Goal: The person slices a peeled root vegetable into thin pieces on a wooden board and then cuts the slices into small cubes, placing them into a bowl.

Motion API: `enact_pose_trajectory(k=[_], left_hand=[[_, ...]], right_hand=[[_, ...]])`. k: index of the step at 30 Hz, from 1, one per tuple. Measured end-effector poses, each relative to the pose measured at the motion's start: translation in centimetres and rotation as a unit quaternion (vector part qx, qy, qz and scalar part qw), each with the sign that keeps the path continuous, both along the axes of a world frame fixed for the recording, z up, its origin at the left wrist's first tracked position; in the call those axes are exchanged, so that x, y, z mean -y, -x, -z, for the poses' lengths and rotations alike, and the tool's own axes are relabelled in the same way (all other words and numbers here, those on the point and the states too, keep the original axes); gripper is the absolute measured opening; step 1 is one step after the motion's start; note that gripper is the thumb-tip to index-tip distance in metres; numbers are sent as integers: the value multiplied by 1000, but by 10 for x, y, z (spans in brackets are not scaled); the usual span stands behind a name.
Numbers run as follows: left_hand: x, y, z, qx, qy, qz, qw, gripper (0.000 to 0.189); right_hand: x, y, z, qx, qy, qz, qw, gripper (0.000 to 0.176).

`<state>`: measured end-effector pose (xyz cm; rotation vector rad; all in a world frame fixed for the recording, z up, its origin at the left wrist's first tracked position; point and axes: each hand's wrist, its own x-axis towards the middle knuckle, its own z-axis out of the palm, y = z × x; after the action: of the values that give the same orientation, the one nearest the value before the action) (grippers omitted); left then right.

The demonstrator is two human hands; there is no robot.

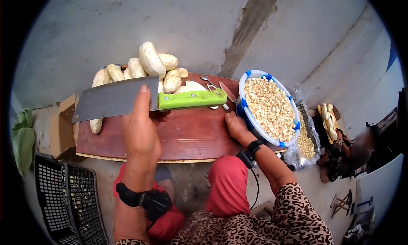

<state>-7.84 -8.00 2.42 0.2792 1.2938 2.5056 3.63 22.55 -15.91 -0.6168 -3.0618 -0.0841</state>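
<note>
Left fingers [143,101] clamp a cleaver [119,98]; right fingers [232,121] (grip unclear) sit beside a basin [251,124] full of pale chunks [270,107].

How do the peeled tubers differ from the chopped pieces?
Size: the peeled tubers are large and long; the chopped pieces are far smaller.
Shape: the tubers are rounded; the pieces are chunky bits.
Place: the tubers are piled toward the back of the red-brown table; the pieces fill the blue-and-white basin.
Shared: both are pale cream.
</note>
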Motion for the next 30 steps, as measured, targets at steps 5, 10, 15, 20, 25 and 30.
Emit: enact_pose_trajectory(k=[5,10,15,20,25,30], left_hand=[[-9,-6,-2,14,-14,-3,1000,27],[-14,-11,-1,22,-16,13,1000,26],[-11,-13,-3,23,-35,53,998,21],[-16,-10,-5,21,-39,12,999,22],[-7,1,-1,7,-41,4,999,22],[0,6,-7,37,-41,-34,998,22]], right_hand=[[21,-18,-46,-48,43,-113,991,13],[46,-47,-145,-279,9,-186,942,23],[1,-50,-149,-294,-111,-30,949,19],[35,6,-118,-146,32,-23,988,15],[-23,77,-4,-182,-60,-55,980,18],[-37,87,20,-366,210,37,906,49]])
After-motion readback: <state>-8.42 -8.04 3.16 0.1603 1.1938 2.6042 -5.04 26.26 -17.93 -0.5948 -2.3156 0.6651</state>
